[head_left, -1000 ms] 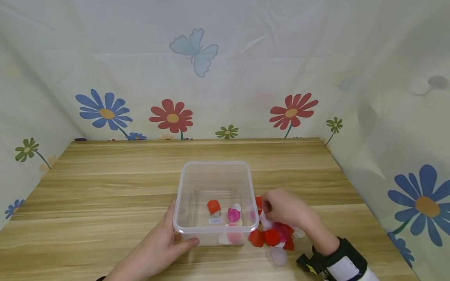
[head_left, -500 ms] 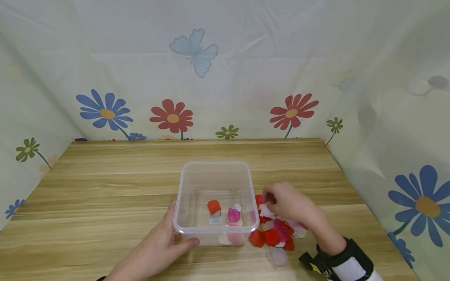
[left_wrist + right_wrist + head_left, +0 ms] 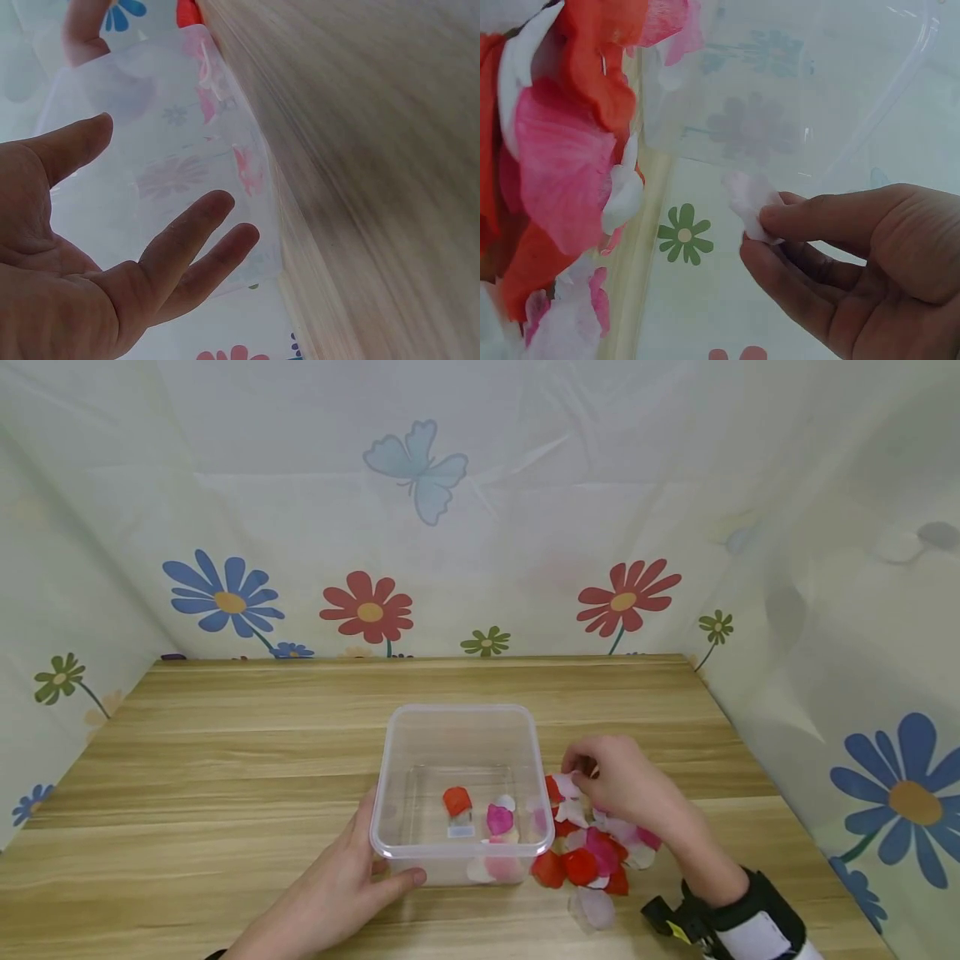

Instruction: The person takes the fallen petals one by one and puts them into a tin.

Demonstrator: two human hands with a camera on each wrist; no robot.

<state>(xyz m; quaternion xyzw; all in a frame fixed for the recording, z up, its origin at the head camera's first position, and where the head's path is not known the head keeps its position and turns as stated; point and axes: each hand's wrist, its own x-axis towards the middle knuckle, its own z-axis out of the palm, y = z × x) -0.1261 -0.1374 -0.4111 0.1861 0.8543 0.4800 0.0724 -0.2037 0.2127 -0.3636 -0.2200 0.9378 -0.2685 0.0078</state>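
Note:
A clear plastic box (image 3: 461, 852) stands on the table, with a red petal (image 3: 457, 801), a magenta petal (image 3: 499, 819) and some pale petals inside. My left hand (image 3: 341, 877) rests against its near left corner, thumb along the front and fingers along the side; in the left wrist view these fingers (image 3: 184, 240) are spread and fairly straight. Just right of the box, my right hand (image 3: 626, 785) pinches a pale pink petal (image 3: 746, 199) between thumb and fingertips, above the far side of a loose pile of red, pink and white petals (image 3: 600, 852).
The wood-grain table (image 3: 247, 735) is bordered by a pale flower-printed sheet (image 3: 480, 527) at the back and sides. A single pale petal (image 3: 594, 908) lies at the near edge of the pile. A black strap with a small device (image 3: 742, 918) circles the right wrist.
My right hand has risen from the pile and shifted slightly right and away, bringing up a pale pink petal. The left hand and the box have stayed in place.

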